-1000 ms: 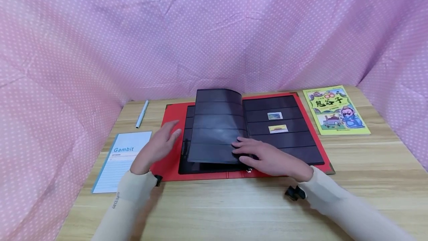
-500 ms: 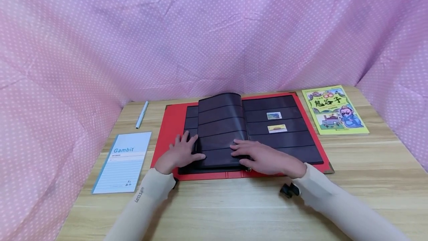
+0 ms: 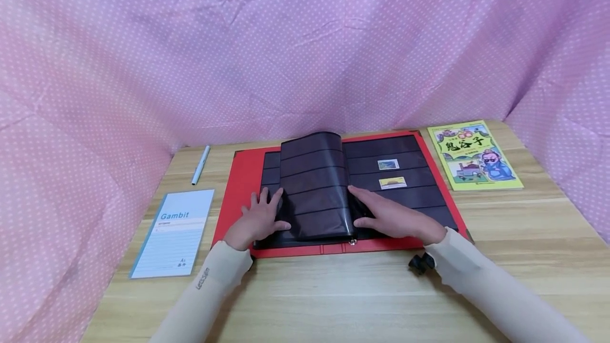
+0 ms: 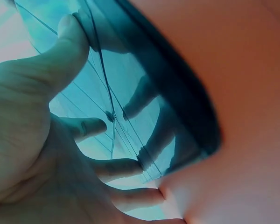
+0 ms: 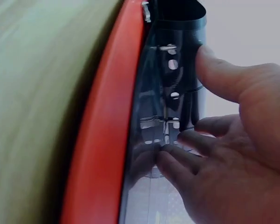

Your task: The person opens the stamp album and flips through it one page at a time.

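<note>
A red stamp album (image 3: 243, 179) with black pocket pages lies spread on the table. One black leaf (image 3: 312, 184) curves over the left pages, bulging near the spine. My left hand (image 3: 257, 221) has its fingers spread at that leaf's outer edge; the thumb touches the leaf, and in the left wrist view the fingertips (image 4: 130, 166) reach the glossy page and red cover. By the spine, my right hand (image 3: 397, 217) lies with extended fingers against the leaf's bend, beside metal rings (image 5: 168, 47). Two stamps, one bluish (image 3: 388, 164) and one yellow (image 3: 392, 182), sit in the right page's pockets.
To the left are a Gambit notebook (image 3: 173, 234) and a pale blue pen (image 3: 201, 165). A yellow illustrated book (image 3: 476, 155) lies right of the album. Behind the wooden table (image 3: 305, 300) hangs a pink dotted cloth (image 3: 305, 52).
My left hand came right and down from above the red cover to the leaf's edge. The leaf now lies flatter. My right hand shifted slightly right, off the leaf's face toward the spine.
</note>
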Motion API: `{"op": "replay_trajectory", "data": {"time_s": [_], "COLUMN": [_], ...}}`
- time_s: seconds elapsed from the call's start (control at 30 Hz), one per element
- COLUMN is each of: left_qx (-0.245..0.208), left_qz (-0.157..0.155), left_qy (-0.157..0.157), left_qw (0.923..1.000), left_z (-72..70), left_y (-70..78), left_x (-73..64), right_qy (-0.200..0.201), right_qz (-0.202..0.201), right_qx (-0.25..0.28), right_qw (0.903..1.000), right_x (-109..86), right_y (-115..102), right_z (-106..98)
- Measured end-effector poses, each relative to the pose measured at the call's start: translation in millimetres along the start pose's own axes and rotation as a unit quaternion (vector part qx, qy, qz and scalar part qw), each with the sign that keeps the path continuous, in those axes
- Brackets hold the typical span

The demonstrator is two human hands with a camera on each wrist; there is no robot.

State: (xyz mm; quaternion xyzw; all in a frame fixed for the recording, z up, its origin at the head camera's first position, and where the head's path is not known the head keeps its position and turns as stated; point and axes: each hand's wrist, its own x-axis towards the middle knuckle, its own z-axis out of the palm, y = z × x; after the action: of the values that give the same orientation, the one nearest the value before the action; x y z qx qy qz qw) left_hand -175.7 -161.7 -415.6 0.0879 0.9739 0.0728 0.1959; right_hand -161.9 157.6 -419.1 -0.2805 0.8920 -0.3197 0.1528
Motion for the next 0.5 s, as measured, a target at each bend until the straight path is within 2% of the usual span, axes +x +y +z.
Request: {"op": "replay_trajectory", "data": {"time_s": [0.2,0.5], "left_qx": [0.003,0.0], "left_qz": [0.005,0.011], "left_qy": [0.002,0.006], "left_qw": [1.0,0.9999], "left_z": [-0.1,-1.0], "left_y": [-2.7,-4.9], "left_x": [-2.2,-2.6], "right_qy": [-0.009,-0.005], "right_qz": [-0.015,-0.007], "right_qx": [-0.005,-0.017], "right_qw": [0.9998,0.9998], "right_x": [1.4,2.8], "right_y": [1.5,-5.6], "right_z": [2.4,2.4]}}
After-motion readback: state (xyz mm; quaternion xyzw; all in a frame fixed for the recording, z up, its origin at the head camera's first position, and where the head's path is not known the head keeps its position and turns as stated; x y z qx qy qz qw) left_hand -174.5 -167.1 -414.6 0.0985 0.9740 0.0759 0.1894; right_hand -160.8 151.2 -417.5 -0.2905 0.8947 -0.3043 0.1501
